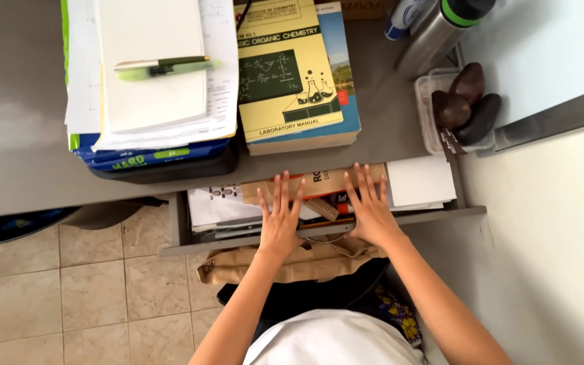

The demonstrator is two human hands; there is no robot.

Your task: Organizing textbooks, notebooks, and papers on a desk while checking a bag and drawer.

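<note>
Cardboard box (322, 184), brown and flat, lies in the open drawer (178, 223) under the tabletop (35, 135) edge, long axis running left to right. Both hands rest flat on it, fingers spread, grasping nothing: left hand (280, 217) on its left part, right hand (371, 206) on its right. White papers (420, 181) lie just beside the right hand.

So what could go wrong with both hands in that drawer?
The left hand and right hand lie flat on the brown cardboard packet inside the open drawer. If the drawer slid shut, fingers might get pinched under the desk edge. The drawer looks crammed, so loose papers could crumple or catch.
</note>
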